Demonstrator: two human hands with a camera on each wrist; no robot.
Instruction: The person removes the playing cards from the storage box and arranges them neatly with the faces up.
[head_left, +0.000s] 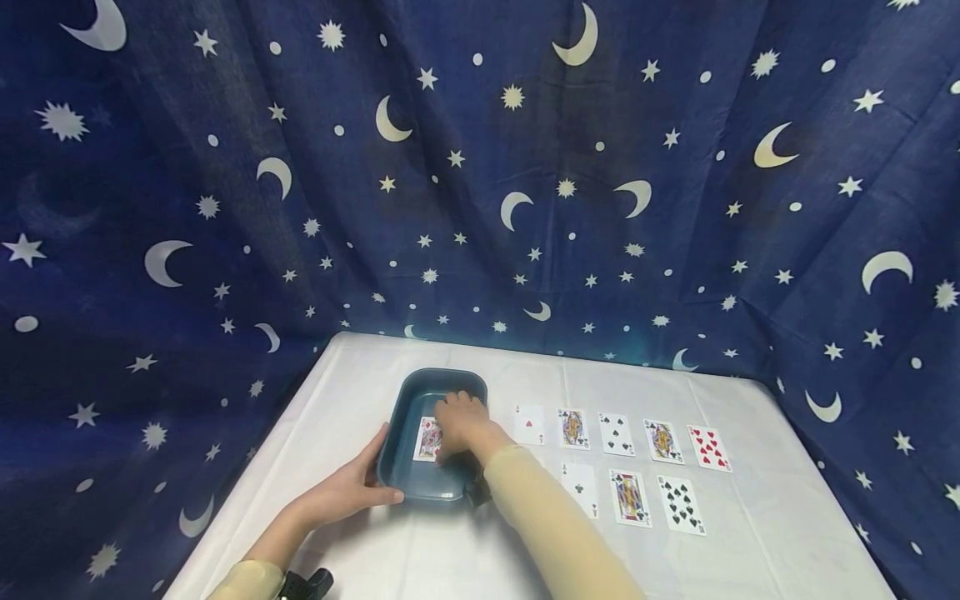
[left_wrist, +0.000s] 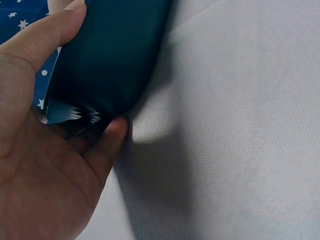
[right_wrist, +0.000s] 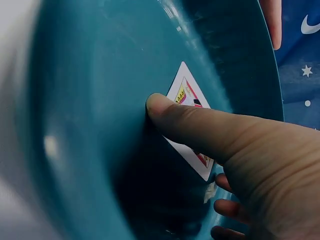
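Observation:
A teal rectangular tray (head_left: 420, 487) with raised walls stands on the white cloth. My left hand (head_left: 348, 492) grips its near left side, the thumb on the rim and the other fingers under the outer edge in the left wrist view. Inside the tray lies a red-suited face card (head_left: 427, 439), face up. My right hand (head_left: 462, 423) reaches into the tray over the right part of this card. In the right wrist view, the extended thumb crosses the card (right_wrist: 185, 90), and the other fingertips show beyond it, spread near the tray floor.
Right of the tray, several playing cards lie face up in two rows. The nearest are a red ace (head_left: 529, 425) and a black ace (head_left: 580, 490); a red number card (head_left: 709, 448) ends the far row. A blue star-and-moon curtain (head_left: 465, 192) hangs behind the table (head_left: 780, 517).

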